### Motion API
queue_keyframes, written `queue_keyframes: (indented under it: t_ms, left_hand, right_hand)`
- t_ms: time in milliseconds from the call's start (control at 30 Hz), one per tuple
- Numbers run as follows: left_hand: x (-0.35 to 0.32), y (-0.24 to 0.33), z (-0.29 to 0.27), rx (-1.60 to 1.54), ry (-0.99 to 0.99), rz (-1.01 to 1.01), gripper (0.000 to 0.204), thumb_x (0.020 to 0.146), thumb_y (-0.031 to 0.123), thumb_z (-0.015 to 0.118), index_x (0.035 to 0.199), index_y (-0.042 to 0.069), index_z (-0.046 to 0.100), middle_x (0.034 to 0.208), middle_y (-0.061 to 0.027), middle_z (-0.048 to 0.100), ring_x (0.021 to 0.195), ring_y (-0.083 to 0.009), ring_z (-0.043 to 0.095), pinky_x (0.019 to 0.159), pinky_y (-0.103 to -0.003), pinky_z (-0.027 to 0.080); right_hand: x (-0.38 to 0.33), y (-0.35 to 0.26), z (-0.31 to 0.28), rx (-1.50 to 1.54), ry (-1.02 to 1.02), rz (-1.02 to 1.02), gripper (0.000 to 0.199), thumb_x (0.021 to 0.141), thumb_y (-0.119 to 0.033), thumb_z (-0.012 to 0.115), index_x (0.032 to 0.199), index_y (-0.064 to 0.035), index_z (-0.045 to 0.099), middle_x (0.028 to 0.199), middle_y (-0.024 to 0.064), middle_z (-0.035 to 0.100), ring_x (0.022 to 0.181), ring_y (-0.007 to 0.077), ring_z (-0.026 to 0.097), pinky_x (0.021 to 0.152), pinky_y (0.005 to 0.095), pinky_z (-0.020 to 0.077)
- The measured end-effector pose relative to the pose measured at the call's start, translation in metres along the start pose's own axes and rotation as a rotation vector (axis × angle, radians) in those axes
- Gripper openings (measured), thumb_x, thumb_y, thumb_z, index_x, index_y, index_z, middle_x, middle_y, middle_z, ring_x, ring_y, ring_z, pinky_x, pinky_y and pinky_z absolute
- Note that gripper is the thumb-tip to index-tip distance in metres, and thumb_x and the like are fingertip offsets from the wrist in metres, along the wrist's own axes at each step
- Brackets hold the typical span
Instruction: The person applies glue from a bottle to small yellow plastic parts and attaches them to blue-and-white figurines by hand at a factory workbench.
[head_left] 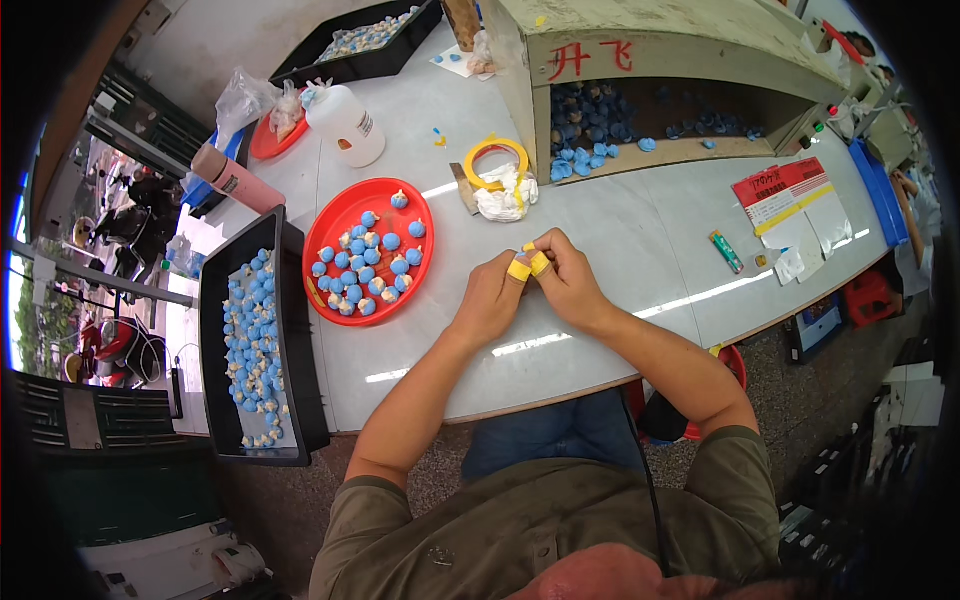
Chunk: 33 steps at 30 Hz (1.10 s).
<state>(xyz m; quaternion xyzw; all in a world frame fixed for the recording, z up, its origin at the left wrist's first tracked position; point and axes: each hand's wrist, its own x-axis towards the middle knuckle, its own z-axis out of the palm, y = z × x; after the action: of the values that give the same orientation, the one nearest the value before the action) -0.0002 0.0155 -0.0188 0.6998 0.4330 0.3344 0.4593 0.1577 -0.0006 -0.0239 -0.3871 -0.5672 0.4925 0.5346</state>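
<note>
My left hand (488,298) and my right hand (568,282) meet above the table's front part, fingertips pinched together. Yellow tape wraps some of the fingers on both hands. Whatever is between the fingertips is hidden or too small to name. To the left of my hands lies a round red plate (312,242) with several small blue-and-cream balls (372,256) on it. Beyond my hands, a yellow tape roll (473,172) rests against a crumpled white cloth (505,204).
A black tray (293,335) of similar balls sits at the left edge. Behind the plate stand a pink bottle (240,182) and a white jug (350,125). A wooden box (690,35) with loose blue pieces (577,160) fills the back. At right lies a green tube (726,252).
</note>
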Motion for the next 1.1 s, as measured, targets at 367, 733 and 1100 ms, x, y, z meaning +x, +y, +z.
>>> queue_keyframes:
  t_ms: [367,733,1100]
  left_hand:
    - [-0.006,-0.012,0.021,-0.208,0.176,0.266,0.05,0.1,0.042,0.043,0.08,-0.002,0.056,0.064,-0.0102,0.057,0.056,-0.0165,0.054,0.051,-0.03,0.042]
    - [-0.02,0.012,0.025,-0.109,0.27,0.354,0.048,0.097,0.032,0.031,0.072,-0.002,0.053,0.062,-0.0074,0.057,0.056,-0.0136,0.054,0.048,-0.029,0.04]
    - [-0.02,0.014,0.023,-0.227,0.197,0.28,0.05,0.097,0.036,0.032,0.072,-0.001,0.054,0.059,-0.0069,0.055,0.052,-0.014,0.053,0.047,-0.028,0.039]
  right_hand:
    - [-0.012,-0.024,0.018,-0.267,0.005,-0.23,0.014,0.097,-0.01,0.048,0.104,0.0012,0.048,0.076,0.015,0.062,0.065,0.0229,0.062,0.059,0.0313,0.0473]
    - [-0.02,-0.023,0.017,-0.314,-0.007,-0.37,0.013,0.093,-0.003,0.044,0.101,0.0032,0.052,0.067,0.0151,0.059,0.051,0.028,0.056,0.049,0.0349,0.0435]
    - [-0.02,-0.03,0.011,-0.07,-0.1,-0.054,0.018,0.098,-0.011,0.042,0.104,0.002,0.053,0.069,0.0073,0.058,0.058,0.0109,0.054,0.053,0.027,0.0444]
